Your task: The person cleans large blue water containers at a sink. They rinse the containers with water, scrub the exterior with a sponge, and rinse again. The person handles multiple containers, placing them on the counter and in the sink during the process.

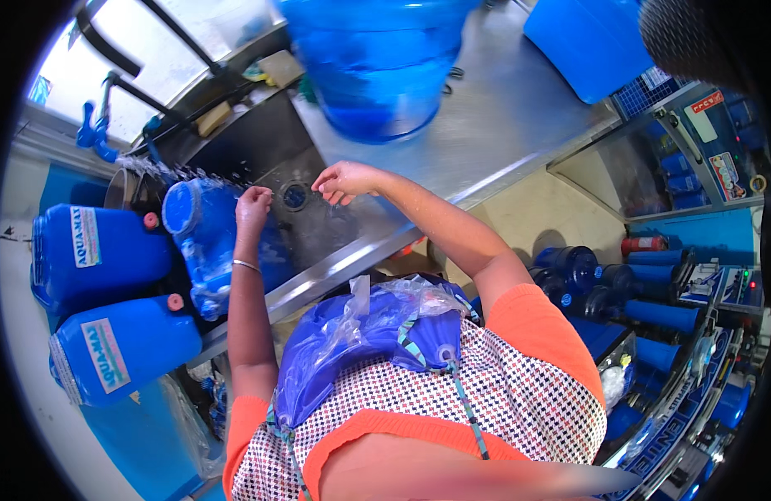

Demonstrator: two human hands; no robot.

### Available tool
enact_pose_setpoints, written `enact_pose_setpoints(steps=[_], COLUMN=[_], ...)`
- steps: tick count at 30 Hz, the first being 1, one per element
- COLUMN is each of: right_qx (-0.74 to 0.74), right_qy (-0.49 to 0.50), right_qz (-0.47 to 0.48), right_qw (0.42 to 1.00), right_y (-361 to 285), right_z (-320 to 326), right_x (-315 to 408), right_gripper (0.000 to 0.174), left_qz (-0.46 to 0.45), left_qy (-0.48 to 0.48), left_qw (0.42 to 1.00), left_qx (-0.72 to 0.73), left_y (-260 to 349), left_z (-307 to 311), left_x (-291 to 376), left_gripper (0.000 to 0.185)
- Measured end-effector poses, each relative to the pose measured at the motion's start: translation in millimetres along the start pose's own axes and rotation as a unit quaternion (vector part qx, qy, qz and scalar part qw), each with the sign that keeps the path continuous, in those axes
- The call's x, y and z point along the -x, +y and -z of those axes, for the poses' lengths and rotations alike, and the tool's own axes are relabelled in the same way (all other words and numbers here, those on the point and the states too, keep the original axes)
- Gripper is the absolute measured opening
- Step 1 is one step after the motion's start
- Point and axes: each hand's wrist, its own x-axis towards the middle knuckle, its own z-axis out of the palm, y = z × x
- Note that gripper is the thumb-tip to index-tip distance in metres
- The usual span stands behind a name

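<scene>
Both of my hands are wet and hover over a stainless-steel sink [326, 232]. The fingers of my left hand [254, 203] are curled together, with nothing visible in them. It is beside a blue plastic water container [204, 244] lying in the sink, its round opening facing up. My right hand [349, 181] is above the drain [294, 196], fingers loosely bent and apart, holding nothing. Water [178, 169] sprays from a blue faucet [100, 134] across the container's top towards my left hand.
A large translucent blue water bottle [379, 69] stands on the steel counter [485, 113]. Two labelled blue containers [103, 257] sit left of the sink. Sponges [214, 119] lie on the back ledge. Several dark blue round bottles [567, 266] are on the floor at right, near a glass-door cabinet [679, 163].
</scene>
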Motion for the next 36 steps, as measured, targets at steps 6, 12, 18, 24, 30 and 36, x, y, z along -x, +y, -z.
enact_pose_setpoints(steps=[6, 12, 18, 24, 30, 36], right_qx=[0.645, 0.543, 0.476, 0.553, 0.313, 0.323], right_qy=[0.127, 0.397, 0.368, 0.355, 0.132, 0.045], right_qz=[-0.043, 0.055, 0.018, -0.003, -0.088, 0.212], right_qw=[0.752, 0.738, 0.798, 0.754, 0.936, 0.921], right_y=[24.9, 24.3, 47.1, 48.9, 14.8, -37.8], right_z=[179.3, 274.1, 266.7, 261.6, 189.3, 16.8], right_x=[89.7, 74.7, 75.3, 134.3, 191.2, 74.2], right_gripper=[0.022, 0.056, 0.053, 0.050, 0.033, 0.045], left_qz=[0.073, 0.036, 0.023, 0.015, -0.058, 0.044], left_qy=[-0.104, -0.094, -0.040, 0.039, 0.217, 0.391], left_qw=[0.990, 0.994, 0.994, 0.994, 0.965, 0.840], left_qx=[0.061, -0.045, -0.101, -0.097, -0.134, -0.375], left_y=[46.1, 98.9, 119.3, 99.8, 54.9, 3.8], left_z=[-114.4, -183.6, -165.9, -125.1, -37.4, 93.3], left_x=[8.3, 36.8, 58.8, 69.4, 57.3, 40.3], left_gripper=[0.014, 0.018, 0.022, 0.023, 0.015, 0.036])
